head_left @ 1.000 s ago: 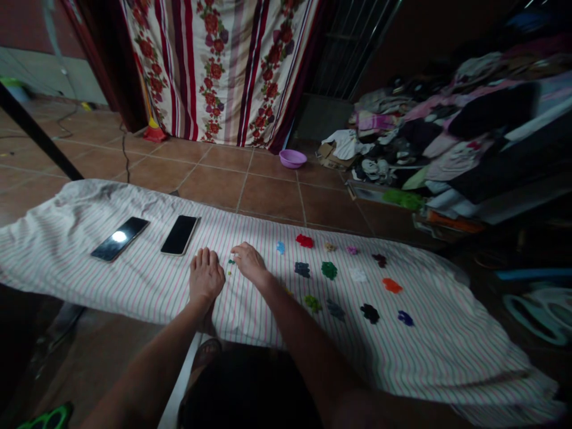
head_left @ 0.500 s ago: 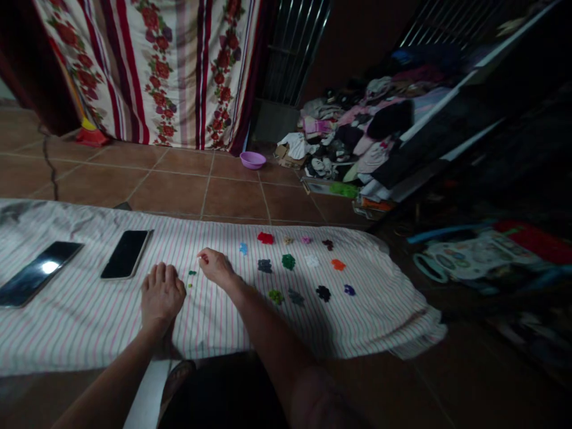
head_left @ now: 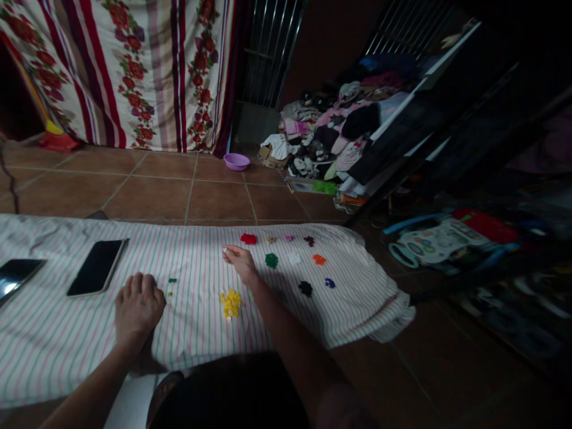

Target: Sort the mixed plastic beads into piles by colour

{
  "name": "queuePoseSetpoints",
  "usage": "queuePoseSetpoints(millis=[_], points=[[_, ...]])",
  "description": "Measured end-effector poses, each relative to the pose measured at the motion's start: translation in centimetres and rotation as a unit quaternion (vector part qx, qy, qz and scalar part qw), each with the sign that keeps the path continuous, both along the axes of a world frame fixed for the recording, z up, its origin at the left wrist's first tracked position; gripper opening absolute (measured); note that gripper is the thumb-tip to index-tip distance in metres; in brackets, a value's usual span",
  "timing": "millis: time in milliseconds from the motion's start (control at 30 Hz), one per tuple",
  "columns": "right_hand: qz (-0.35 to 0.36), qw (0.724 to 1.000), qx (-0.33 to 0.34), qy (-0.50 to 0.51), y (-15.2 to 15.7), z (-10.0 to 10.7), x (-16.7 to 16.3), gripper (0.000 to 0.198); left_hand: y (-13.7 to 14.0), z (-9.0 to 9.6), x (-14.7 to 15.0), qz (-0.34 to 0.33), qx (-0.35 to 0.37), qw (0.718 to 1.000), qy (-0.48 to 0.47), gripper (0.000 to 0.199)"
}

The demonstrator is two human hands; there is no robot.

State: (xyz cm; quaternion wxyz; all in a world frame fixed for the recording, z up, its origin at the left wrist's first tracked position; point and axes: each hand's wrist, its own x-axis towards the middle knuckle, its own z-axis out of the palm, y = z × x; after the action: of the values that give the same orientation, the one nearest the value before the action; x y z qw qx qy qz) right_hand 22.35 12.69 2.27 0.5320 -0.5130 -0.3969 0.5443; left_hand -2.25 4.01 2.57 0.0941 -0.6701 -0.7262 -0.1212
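My left hand [head_left: 139, 304] lies on the striped cloth with its fingers stretched forward, holding nothing. Just right of it are some tiny dark green pieces [head_left: 173, 280] and a light green piece [head_left: 170, 294]. My right hand [head_left: 240, 262] is pinched above the cloth; a small pale piece [head_left: 224, 251] shows at its fingertips, too small to name. Around this hand lie little heaps of similar pieces: yellow [head_left: 231, 304], red [head_left: 248, 239], green [head_left: 271, 260], white [head_left: 294, 258], orange [head_left: 319, 260] and black [head_left: 305, 289]. My right forearm and hand hide part of the cloth.
A dark-screened phone [head_left: 96, 268] rests beyond my left hand, with another phone [head_left: 18, 277] at the left edge. Past the striped cloth [head_left: 196, 339], a purple basin [head_left: 236, 161] stands on the tiled floor. A clothes pile [head_left: 330, 131] fills the back right.
My right hand has moved rightward, away from the green pieces and toward the heaps. The yellow heap has come into sight; the light blue and grey heaps are now covered. The view has swung right.
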Motion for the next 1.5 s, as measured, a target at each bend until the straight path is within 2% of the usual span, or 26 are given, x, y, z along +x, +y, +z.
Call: queuePoseSetpoints(millis=[267, 467, 567, 667, 767, 833, 900, 1200, 1500], points=[[-0.063, 0.993, -0.001, 0.1, -1.7, 0.9, 4.8, 0.035, -0.2, 0.5, 0.3, 0.01, -0.022, 1.0, 0.006, 0.03], [-0.112, 0.991, 0.014, 0.066, -2.7, 0.8, 8.2, 0.041, -0.5, 0.9, 0.4, 0.002, -0.019, 0.999, 0.026, 0.028], [-0.154, 0.988, 0.029, 0.0, -2.9, 0.2, 11.2, 0.039, -0.5, 1.0, 0.4, -0.002, -0.013, 0.999, 0.034, 0.027], [-0.211, 0.969, 0.055, -0.113, -3.1, -0.6, 15.2, 0.034, -0.5, 1.0, 0.5, -0.005, -0.015, 0.999, 0.033, 0.025], [-0.235, 0.925, 0.07, -0.289, -3.4, -1.2, 19.2, 0.03, -0.4, 1.1, 0.4, -0.007, -0.015, 1.0, 0.026, 0.025], [-0.227, 0.873, 0.065, -0.427, -3.5, -1.4, 21.4, 0.028, -0.4, 1.0, 0.4, -0.01, -0.012, 1.0, 0.02, 0.026], [-0.221, 0.846, 0.065, -0.48, -3.6, -1.5, 22.7, 0.025, -0.4, 0.9, 0.3, -0.013, -0.008, 1.0, 0.016, 0.026], [-0.168, 0.82, 0.09, -0.54, -3.1, -1.9, 23.0, 0.021, -0.2, 0.5, 0.2, -0.003, -0.009, 1.0, 0.016, 0.025], [-0.165, 0.804, 0.098, -0.563, -3.5, -1.3, 22.8, 0.027, -0.3, 0.6, 0.3, 0.003, 0.003, 1.0, 0.018, 0.026]])
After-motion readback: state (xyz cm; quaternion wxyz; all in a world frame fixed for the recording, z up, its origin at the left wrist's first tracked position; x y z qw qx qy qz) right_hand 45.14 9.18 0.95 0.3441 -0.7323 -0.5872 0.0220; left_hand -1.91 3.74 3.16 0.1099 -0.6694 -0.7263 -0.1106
